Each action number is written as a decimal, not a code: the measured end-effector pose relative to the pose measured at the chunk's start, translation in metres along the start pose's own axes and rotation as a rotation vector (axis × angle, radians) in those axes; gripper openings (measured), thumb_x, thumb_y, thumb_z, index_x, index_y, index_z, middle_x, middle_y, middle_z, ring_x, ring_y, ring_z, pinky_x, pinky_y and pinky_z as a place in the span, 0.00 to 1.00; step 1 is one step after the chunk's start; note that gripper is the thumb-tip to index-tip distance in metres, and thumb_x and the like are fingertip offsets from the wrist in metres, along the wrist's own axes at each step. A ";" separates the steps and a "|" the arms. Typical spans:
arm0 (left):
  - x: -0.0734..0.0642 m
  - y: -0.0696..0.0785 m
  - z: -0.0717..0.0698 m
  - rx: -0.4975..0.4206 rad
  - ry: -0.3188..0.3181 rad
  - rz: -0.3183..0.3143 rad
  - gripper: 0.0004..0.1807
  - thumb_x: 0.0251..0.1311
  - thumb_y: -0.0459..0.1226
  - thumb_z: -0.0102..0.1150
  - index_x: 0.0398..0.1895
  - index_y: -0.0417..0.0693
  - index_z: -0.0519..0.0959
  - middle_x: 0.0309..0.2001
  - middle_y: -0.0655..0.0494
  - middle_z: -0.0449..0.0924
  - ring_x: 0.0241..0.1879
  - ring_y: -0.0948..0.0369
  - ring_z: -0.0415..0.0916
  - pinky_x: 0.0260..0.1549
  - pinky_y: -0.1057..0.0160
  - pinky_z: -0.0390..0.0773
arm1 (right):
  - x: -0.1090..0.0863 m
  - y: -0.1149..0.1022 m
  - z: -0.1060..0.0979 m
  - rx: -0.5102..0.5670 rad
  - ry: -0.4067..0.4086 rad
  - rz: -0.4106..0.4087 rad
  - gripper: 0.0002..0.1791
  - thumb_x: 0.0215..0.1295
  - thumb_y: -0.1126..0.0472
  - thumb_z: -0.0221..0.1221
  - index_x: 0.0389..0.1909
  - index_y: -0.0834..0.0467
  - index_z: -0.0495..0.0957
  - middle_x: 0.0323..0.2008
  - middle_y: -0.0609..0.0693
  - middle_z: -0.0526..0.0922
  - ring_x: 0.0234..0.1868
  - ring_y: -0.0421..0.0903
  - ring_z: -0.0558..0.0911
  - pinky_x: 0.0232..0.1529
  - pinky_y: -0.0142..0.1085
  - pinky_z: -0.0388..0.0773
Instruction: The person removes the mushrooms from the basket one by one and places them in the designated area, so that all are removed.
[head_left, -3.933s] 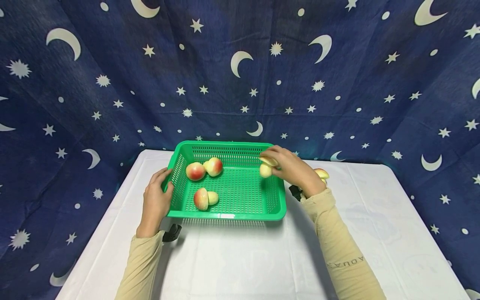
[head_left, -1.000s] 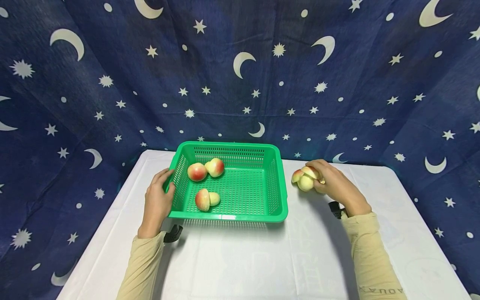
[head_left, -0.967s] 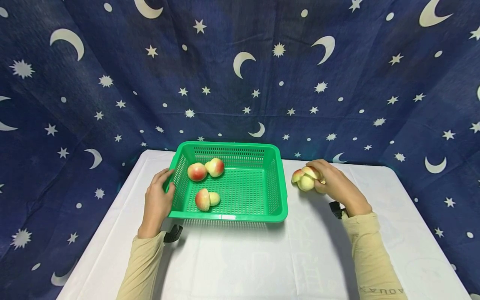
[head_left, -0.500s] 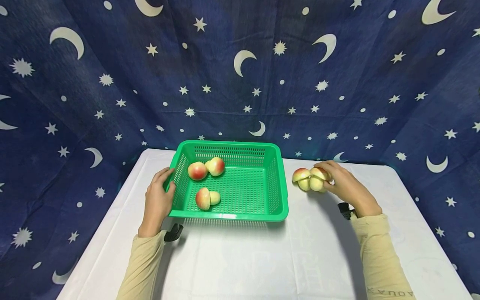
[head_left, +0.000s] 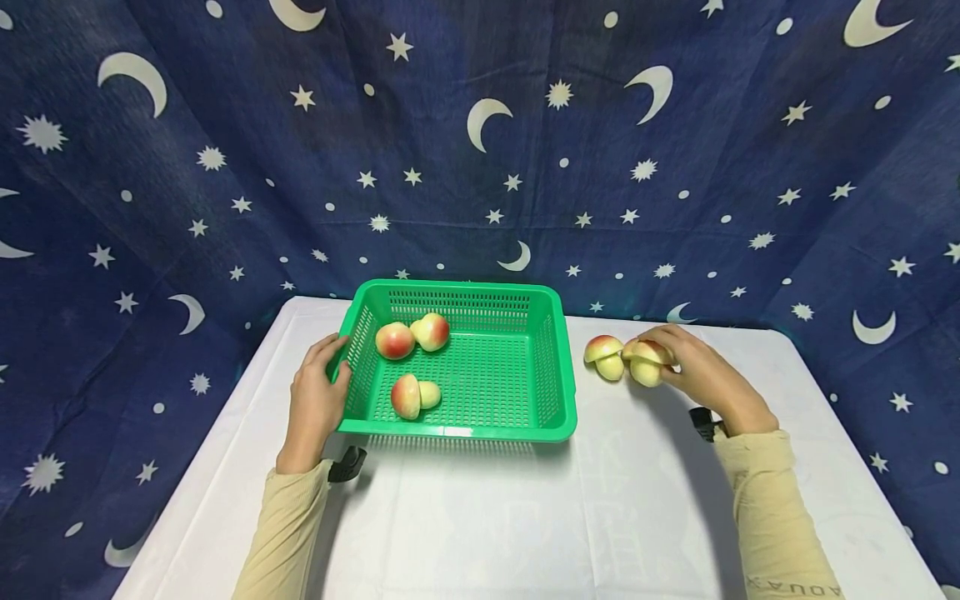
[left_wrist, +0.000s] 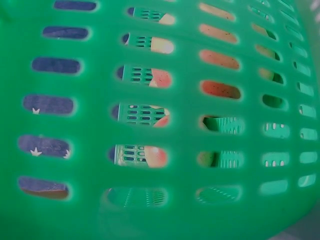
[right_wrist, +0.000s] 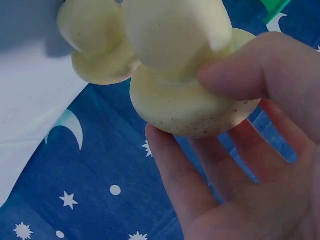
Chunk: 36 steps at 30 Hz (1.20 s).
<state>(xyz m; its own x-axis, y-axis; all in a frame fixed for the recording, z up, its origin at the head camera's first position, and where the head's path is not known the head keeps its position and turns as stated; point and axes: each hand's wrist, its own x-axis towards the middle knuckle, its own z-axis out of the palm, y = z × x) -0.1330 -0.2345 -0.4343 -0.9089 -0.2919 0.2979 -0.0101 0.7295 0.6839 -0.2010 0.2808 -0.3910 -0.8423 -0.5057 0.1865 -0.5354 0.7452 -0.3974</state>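
Observation:
My right hand (head_left: pixel 693 371) pinches a toy mushroom (head_left: pixel 647 371) with a red-and-yellow cap and pale stem, above or on the table right of the basket. In the right wrist view the thumb lies against the underside of the held mushroom's cap (right_wrist: pixel 195 110), fingers on the far side. Close to its left is another mushroom (head_left: pixel 609 367). My left hand (head_left: pixel 315 400) holds the left rim of a green plastic basket (head_left: pixel 457 433). Inside the basket lie three mushrooms: one at the front (head_left: pixel 407 397) and a pair (head_left: pixel 395 341) at the back left.
The white-covered table (head_left: pixel 480 517) ends at a dark blue curtain (head_left: pixel 480 225) with moons and stars, right behind the basket. The basket wall (left_wrist: pixel 100 170) fills the left wrist view, and mushrooms show through its slots.
The right hand carried a mushroom from over the basket to the table on the right. Over the last second it shifted the mushroom rightward, parting it from its neighbour. The left hand stayed put.

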 end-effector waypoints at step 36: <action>0.001 0.000 0.000 0.000 -0.004 -0.007 0.23 0.67 0.28 0.51 0.65 0.41 0.75 0.69 0.44 0.69 0.68 0.42 0.66 0.62 0.37 0.65 | -0.017 0.037 -0.009 -0.017 -0.014 0.073 0.26 0.53 0.76 0.64 0.56 0.68 0.75 0.56 0.67 0.74 0.56 0.65 0.73 0.55 0.60 0.69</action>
<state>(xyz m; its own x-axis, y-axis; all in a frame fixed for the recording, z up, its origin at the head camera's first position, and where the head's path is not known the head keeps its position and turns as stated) -0.1337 -0.2345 -0.4341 -0.9105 -0.2947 0.2901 -0.0168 0.7273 0.6862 -0.2067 0.3212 -0.4006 -0.8785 -0.4554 0.1446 -0.4732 0.7876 -0.3947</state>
